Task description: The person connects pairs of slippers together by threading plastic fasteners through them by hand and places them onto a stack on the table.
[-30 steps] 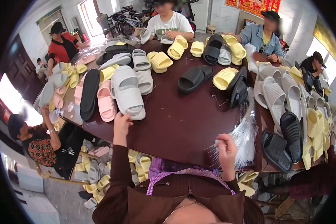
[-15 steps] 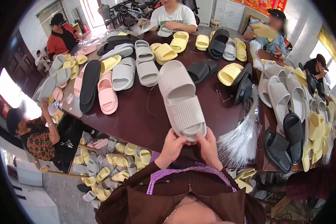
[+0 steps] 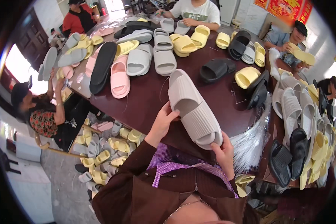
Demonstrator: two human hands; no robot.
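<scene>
Beige and ribbed across its strap, the large slide sandal [image 3: 192, 108] sits in our two hands above the near edge of the dark brown desk [image 3: 145, 100], its toe end pointing away from us and its heel end toward our chest. Our left hand [image 3: 163, 121] holds its left side near the middle, the thumb laid on the sole edge, grip closed on the sandal. Our right hand [image 3: 223, 149] cups the heel end from below and to the right, fingers curled onto the rim, grip likewise closed on the sandal. Just to the right of that hand a bundle of clear plastic bags [image 3: 252, 140] fans out over the desk's edge. Farther up the desk lie a pink sandal [image 3: 119, 78] beside a long black sandal [image 3: 102, 65], a pair of grey sandals [image 3: 153, 59], a black pair [image 3: 216, 69] and a yellow sandal [image 3: 247, 76], all well apart from our hands. On the right, a row of grey, black and yellow sandals [image 3: 298, 123] crowds the desk. On the floor at left, a heap of yellow and grey sandals [image 3: 100, 149] lies beside a seated person in a patterned top [image 3: 41, 117]. Other people sit along the far side.
</scene>
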